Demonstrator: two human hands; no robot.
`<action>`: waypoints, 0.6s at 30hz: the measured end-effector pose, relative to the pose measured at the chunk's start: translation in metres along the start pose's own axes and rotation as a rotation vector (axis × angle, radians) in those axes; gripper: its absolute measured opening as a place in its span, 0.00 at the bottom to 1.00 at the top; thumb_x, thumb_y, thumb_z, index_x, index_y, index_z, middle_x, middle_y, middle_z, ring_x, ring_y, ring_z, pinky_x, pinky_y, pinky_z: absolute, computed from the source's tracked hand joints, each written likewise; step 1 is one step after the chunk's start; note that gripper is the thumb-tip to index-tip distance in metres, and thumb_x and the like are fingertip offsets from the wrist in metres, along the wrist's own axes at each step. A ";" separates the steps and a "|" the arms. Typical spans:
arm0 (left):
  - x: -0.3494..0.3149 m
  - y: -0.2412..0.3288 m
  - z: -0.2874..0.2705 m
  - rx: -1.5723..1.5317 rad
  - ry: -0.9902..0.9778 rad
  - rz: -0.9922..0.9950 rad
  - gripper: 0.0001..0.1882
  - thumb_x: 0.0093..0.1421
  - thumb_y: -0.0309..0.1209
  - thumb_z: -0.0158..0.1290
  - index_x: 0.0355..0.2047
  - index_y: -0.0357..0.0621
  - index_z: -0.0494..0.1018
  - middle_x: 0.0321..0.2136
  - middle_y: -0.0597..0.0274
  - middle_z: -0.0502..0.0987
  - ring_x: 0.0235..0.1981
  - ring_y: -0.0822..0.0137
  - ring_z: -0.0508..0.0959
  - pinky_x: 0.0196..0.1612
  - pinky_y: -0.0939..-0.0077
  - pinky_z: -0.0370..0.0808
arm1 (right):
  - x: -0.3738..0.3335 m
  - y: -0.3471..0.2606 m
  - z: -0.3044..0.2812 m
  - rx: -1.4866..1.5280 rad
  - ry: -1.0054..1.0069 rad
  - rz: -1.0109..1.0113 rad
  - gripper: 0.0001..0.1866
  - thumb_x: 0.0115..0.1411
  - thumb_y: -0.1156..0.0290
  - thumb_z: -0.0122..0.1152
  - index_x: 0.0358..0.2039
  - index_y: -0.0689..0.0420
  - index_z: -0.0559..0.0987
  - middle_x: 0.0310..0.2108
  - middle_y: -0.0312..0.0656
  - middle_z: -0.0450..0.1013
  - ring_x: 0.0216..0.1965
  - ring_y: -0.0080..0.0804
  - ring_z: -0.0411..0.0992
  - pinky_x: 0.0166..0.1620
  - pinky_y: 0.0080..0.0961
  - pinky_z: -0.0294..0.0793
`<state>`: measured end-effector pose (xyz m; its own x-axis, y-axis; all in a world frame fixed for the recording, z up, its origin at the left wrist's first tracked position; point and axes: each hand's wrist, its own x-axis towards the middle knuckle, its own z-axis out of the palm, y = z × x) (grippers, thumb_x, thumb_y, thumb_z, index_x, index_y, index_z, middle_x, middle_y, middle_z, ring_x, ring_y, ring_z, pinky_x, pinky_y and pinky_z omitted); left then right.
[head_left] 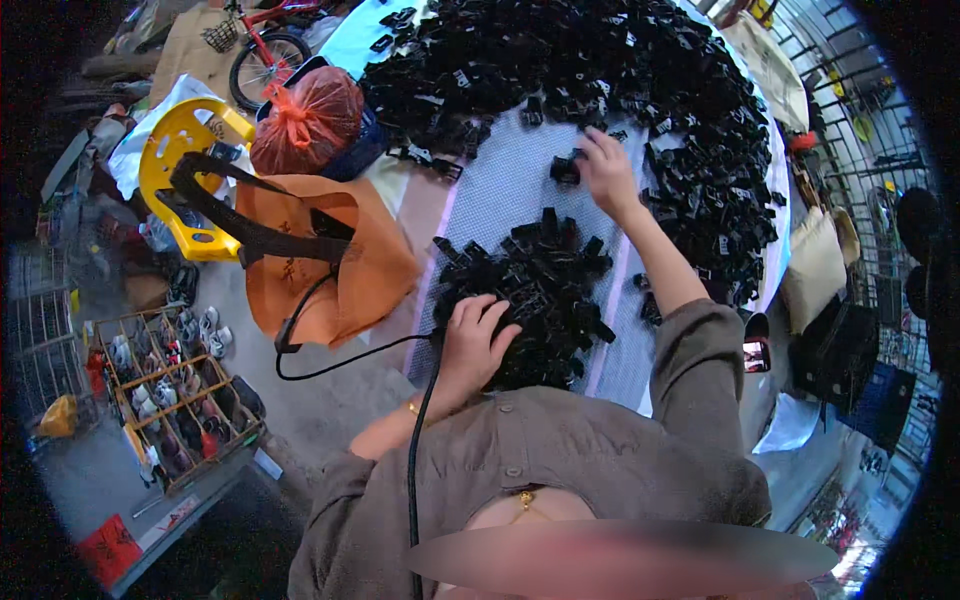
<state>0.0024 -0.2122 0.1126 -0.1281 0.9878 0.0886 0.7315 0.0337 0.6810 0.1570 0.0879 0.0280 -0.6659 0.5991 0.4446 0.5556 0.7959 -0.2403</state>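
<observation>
A small heap of black plastic pieces (pixel 540 270), which look like clips or buckles, lies on the cloth-covered table in front of me. My left hand (pixel 475 340) rests on the near left side of this heap, its fingers spread. Farther off, my right hand (pixel 608 175) reaches over the patterned cloth (pixel 500 185) toward a much larger mass of similar black pieces (pixel 570 60). Its fingers are stretched out, with nothing visible in them. One loose black piece (pixel 565 170) lies just left of that hand.
An orange bag (pixel 380 260) with dark handles stands left of the table, near a yellow plastic chair (pixel 160 165) and a tied red plastic bag (pixel 310 120). A black cord (pixel 350 368) crosses by my left wrist. Shoes fill a rack (pixel 175 385) at lower left.
</observation>
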 end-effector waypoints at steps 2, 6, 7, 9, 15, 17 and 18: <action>0.030 0.004 0.012 -0.082 0.066 0.033 0.14 0.49 0.29 0.55 0.37 0.40 0.71 0.38 0.53 0.70 0.41 0.53 0.69 0.44 0.65 0.67 | 0.013 0.018 0.002 -0.001 0.106 0.247 0.19 0.49 0.74 0.52 0.44 0.56 0.70 0.47 0.46 0.66 0.49 0.46 0.62 0.50 0.37 0.63; 0.107 0.011 0.057 -0.074 0.123 0.183 0.17 0.48 0.24 0.53 0.39 0.35 0.68 0.39 0.49 0.68 0.41 0.51 0.66 0.46 0.65 0.65 | 0.029 0.044 -0.002 -0.181 0.025 0.147 0.17 0.49 0.77 0.49 0.42 0.56 0.71 0.43 0.45 0.69 0.44 0.44 0.66 0.46 0.32 0.67; 0.127 0.011 0.068 -0.032 0.094 0.203 0.16 0.48 0.24 0.51 0.40 0.36 0.67 0.39 0.49 0.67 0.41 0.51 0.66 0.46 0.65 0.65 | 0.025 0.053 0.002 -0.169 -0.061 0.183 0.17 0.49 0.77 0.49 0.42 0.56 0.71 0.42 0.45 0.70 0.44 0.43 0.66 0.46 0.32 0.67; 0.163 -0.005 0.100 0.013 0.163 0.211 0.17 0.49 0.24 0.51 0.41 0.37 0.67 0.43 0.50 0.67 0.45 0.51 0.66 0.48 0.64 0.64 | 0.017 0.062 0.007 -0.187 -0.216 0.255 0.17 0.48 0.76 0.51 0.42 0.55 0.71 0.39 0.43 0.71 0.42 0.42 0.66 0.45 0.32 0.67; 0.208 -0.038 0.125 0.279 0.020 0.181 0.18 0.47 0.24 0.52 0.40 0.39 0.68 0.43 0.49 0.67 0.45 0.50 0.66 0.48 0.65 0.65 | -0.009 0.044 0.005 -0.257 -0.114 0.215 0.20 0.48 0.72 0.55 0.43 0.64 0.69 0.43 0.48 0.67 0.46 0.44 0.64 0.49 0.32 0.65; 0.210 -0.038 0.125 0.273 -0.008 0.158 0.14 0.46 0.24 0.51 0.36 0.41 0.69 0.41 0.50 0.67 0.42 0.52 0.67 0.44 0.66 0.68 | -0.020 0.047 0.002 -0.336 -0.153 0.212 0.20 0.48 0.73 0.55 0.43 0.63 0.69 0.44 0.47 0.67 0.47 0.43 0.63 0.49 0.31 0.66; 0.209 -0.038 0.124 0.270 -0.032 0.130 0.10 0.46 0.24 0.49 0.31 0.43 0.70 0.39 0.52 0.67 0.40 0.53 0.69 0.40 0.67 0.70 | -0.025 0.049 0.000 -0.337 -0.201 0.211 0.19 0.47 0.73 0.56 0.42 0.62 0.70 0.42 0.46 0.68 0.45 0.43 0.65 0.47 0.32 0.67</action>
<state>0.0308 0.0124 0.0145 -0.0037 0.9907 0.1359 0.8927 -0.0580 0.4470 0.2005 0.1117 0.0057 -0.5855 0.7771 0.2309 0.7989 0.6015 0.0016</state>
